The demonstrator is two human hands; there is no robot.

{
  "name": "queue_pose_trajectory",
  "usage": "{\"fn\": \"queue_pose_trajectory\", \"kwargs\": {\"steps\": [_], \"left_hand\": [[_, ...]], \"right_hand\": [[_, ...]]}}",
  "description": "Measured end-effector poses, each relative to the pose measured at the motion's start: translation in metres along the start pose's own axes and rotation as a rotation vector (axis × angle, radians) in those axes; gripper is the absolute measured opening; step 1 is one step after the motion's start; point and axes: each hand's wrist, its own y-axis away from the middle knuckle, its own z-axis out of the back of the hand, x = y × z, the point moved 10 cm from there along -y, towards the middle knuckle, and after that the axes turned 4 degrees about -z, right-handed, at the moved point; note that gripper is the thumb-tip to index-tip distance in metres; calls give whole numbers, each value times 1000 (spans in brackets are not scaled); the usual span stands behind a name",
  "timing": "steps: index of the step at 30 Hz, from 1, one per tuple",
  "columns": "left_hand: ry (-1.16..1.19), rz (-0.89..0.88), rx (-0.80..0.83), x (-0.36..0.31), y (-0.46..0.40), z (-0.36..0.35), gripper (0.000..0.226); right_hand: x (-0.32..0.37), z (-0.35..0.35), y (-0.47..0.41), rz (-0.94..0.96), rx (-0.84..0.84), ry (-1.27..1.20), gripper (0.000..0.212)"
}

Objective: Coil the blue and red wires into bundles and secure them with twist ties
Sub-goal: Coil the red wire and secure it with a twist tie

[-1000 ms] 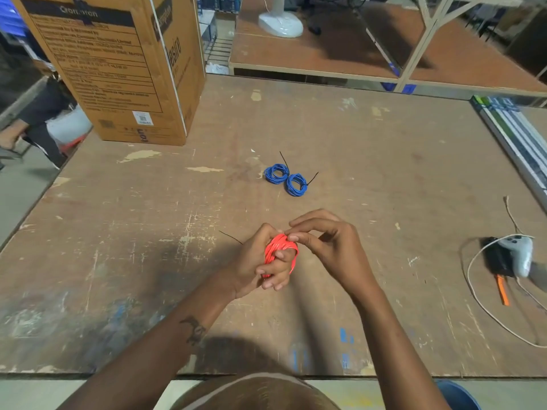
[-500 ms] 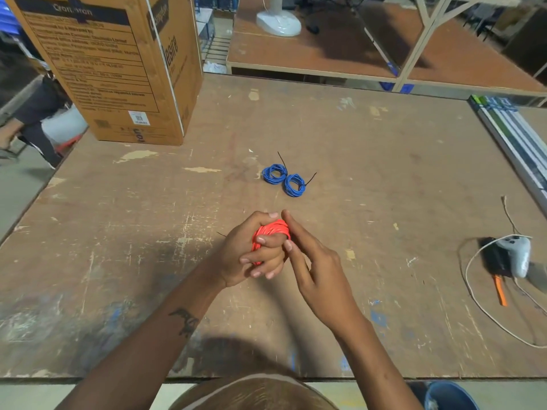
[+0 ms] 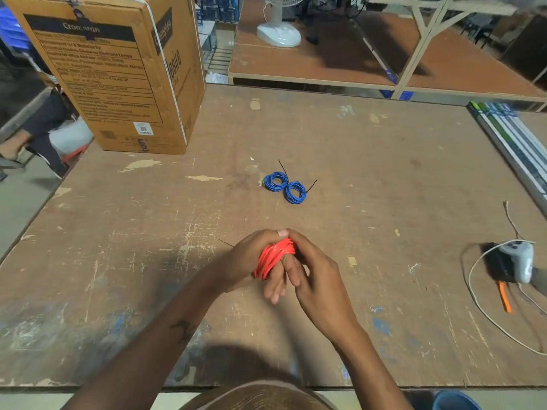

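A red wire coil [image 3: 273, 255] is wound round the fingers of my left hand [image 3: 251, 261], whose thumb presses on its top. My right hand [image 3: 313, 270] cups the coil's right side, fingers curled against it. A thin black twist tie [image 3: 226, 243] pokes out behind my left hand. Farther up the worn table [image 3: 384, 179] lie two small blue wire coils [image 3: 285, 187] side by side, each with a black tie end sticking out.
A big cardboard box [image 3: 118, 72] stands at the back left. On the right lie a grey controller [image 3: 518, 258] with a white cord [image 3: 479, 309] and an orange-handled tool [image 3: 503, 297]. Long striped strips [image 3: 515, 143] run along the right edge. A person's legs [image 3: 44, 137] are at the left.
My right hand has turned from pinching the coil's top to wrapping over its right side. The coil has slid farther along my left fingers, which now point down. Blue coils unmoved.
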Motion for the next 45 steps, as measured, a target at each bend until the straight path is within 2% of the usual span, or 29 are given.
{"fn": "queue_pose_trajectory", "kwargs": {"steps": [2,5,7,9,11,14,16,18,20,26,27,28,30,33,35,37,39,41,42,43,45], "left_hand": [[-122,45,-121,8,2,11,75],[-308,151,-360,28,12,34,44],[-361,161,-440,27,16,35,45],[-255,137,-467,26,12,25,53],[-355,132,-520,13,16,17,49],[-537,-18,-697,-10,34,8,51],[-671,-106,-718,-31,31,-11,55],[-725,-266,-758,-46,29,-18,51],[-751,-336,-667,-46,23,-25,46],[-901,-266,-375,-44,6,-39,21],[-931,-271,-384,-46,6,-40,22],[-967,-278,-445,-49,8,-40,23],[-1042,-359,-690,-62,18,-38,26],[-1082,-607,-972,-73,41,-47,30],[-1024,-701,-1024,-72,47,-43,32],[-1005,-728,-1027,-68,48,-38,36],[-1136,-825,-1022,-66,55,-39,38],[-1275,-868,-934,-66,57,-37,40],[-1305,-848,-905,-67,56,-34,39],[-1305,-825,-921,-69,58,-30,37],[-1205,-760,-1073,-74,72,-14,28]], "right_hand": [[-6,0,-1,-15,-19,-31,52],[-17,0,-1,-29,-40,-67,52],[-25,-1,-1,-45,-27,-98,55],[-28,-3,-2,-40,0,-139,54],[-26,-1,-2,3,-8,-109,50],[-15,0,-5,96,14,-84,35],[-8,0,-10,121,42,-113,29],[0,3,-13,161,55,-95,34],[5,8,-13,221,59,-66,33],[-3,21,-12,255,99,1,37],[-3,22,-12,263,105,10,39],[-2,22,-13,258,109,19,42],[4,25,-16,251,106,48,43],[28,25,-17,416,110,213,33],[30,23,-19,494,133,315,30],[23,21,-22,493,164,344,30],[29,15,-19,531,204,364,29],[43,3,-19,569,256,387,55],[50,-2,-21,582,267,402,58],[51,-6,-23,583,270,407,51],[35,-2,-30,542,237,358,29]]}}
